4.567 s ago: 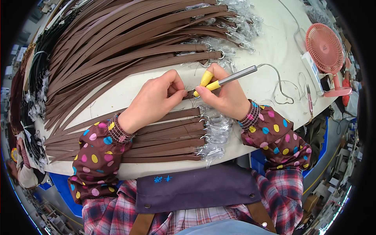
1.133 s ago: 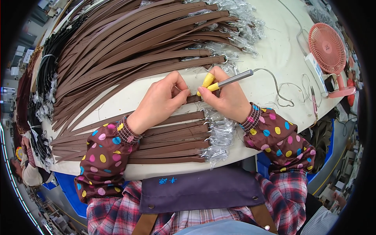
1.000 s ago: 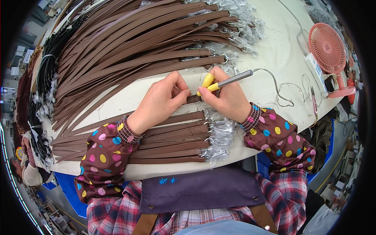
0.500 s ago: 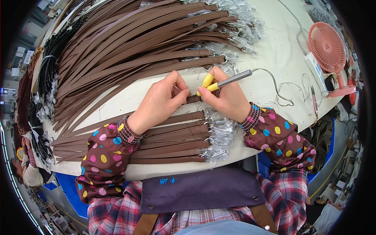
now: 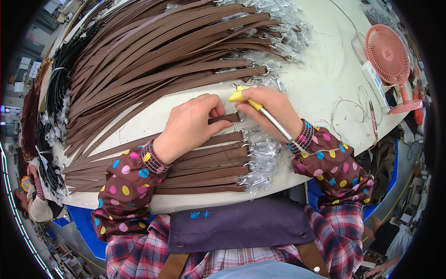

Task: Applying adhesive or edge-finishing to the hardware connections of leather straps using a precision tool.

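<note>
My left hand (image 5: 193, 122) pinches a brown strap (image 5: 223, 119) close to its end, where a metal ring (image 5: 240, 116) shows. Just right of that end, my right hand (image 5: 274, 110) grips a corded pen-like tool (image 5: 275, 122) with a silver body and a yellow front part. A second yellow piece (image 5: 237, 96) sticks out at the fingertips; its kind I cannot make out. The tool's cord trails across my right sleeve. Below my hands lies a row of brown straps (image 5: 204, 159), their ends wrapped in clear plastic (image 5: 262, 160).
A large heap of brown straps (image 5: 162, 39) with plastic-wrapped metal ends covers the far left. Black cords (image 5: 58, 83) hang at the left edge. On the right stand a pink fan (image 5: 389, 55) and a white power strip (image 5: 375, 86), with a thin pointed tool (image 5: 373, 122) nearby.
My right hand has turned, so the tool's rear end now points down toward my sleeve instead of up to the right. The strap's ringed end has come into view.
</note>
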Demonstrator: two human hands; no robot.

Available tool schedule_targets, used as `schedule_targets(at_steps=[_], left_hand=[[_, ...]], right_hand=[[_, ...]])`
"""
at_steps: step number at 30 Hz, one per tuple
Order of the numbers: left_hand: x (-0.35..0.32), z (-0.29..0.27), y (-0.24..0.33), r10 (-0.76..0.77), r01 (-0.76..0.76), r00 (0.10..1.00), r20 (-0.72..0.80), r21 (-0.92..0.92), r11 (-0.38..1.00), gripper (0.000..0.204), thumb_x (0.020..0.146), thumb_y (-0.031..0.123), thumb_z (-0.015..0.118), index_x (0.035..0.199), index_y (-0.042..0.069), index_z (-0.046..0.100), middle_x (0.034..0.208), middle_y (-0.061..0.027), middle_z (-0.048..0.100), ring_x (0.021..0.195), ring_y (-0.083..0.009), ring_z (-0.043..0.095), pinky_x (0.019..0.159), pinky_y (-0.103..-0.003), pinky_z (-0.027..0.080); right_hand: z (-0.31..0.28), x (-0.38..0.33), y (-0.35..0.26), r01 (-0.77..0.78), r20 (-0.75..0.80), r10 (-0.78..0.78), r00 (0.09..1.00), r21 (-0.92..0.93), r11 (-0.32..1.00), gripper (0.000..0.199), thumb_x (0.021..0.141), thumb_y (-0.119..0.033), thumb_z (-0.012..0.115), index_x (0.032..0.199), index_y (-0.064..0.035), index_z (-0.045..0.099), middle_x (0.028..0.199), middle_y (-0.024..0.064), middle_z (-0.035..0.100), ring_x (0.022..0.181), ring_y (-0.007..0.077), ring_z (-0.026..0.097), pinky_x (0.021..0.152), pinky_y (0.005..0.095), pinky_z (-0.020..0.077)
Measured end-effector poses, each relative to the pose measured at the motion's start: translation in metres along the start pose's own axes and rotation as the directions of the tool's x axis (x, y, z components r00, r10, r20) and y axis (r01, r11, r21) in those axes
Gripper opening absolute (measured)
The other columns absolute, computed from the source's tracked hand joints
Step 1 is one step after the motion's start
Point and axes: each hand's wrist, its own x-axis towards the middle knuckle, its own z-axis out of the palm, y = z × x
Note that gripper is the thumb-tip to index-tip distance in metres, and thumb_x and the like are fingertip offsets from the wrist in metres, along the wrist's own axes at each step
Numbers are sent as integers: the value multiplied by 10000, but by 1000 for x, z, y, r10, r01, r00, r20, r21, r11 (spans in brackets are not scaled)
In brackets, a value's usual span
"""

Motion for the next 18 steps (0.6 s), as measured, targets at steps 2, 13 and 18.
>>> schedule_targets(at_steps=[2, 13, 18], left_hand=[[1, -3, 2, -21, 21, 999, 25, -13, 1000, 202, 761, 203, 733, 858, 76, 611, 766, -48, 621, 654, -210, 591, 592, -321, 469], [0, -12, 0, 4, -7, 998, 60, 40, 999, 151, 819, 236, 657, 851, 94, 616, 784, -45, 630, 732, -238, 630, 618, -356, 484], [-4, -6, 1, 120, -111, 992, -31, 212, 971, 148, 789, 172, 678, 866, 81, 592, 772, -43, 614, 704, -215, 615, 592, -323, 480]], right_hand=[[-2, -1, -2, -17, 37, 16, 999, 37, 999, 193, 813, -82, 644, 982, -34, 566, 805, 105, 609, 768, 292, 589, 681, 349, 478], [-1, 0, -1, -96, 88, 84, 993, 136, 986, 216, 773, -35, 654, 955, -24, 537, 798, 94, 593, 772, 285, 584, 677, 351, 473], [-4, 3, -5, -42, 38, 39, 998, 91, 995, 202, 773, -36, 650, 947, -32, 548, 793, 97, 595, 768, 292, 585, 674, 349, 472]])
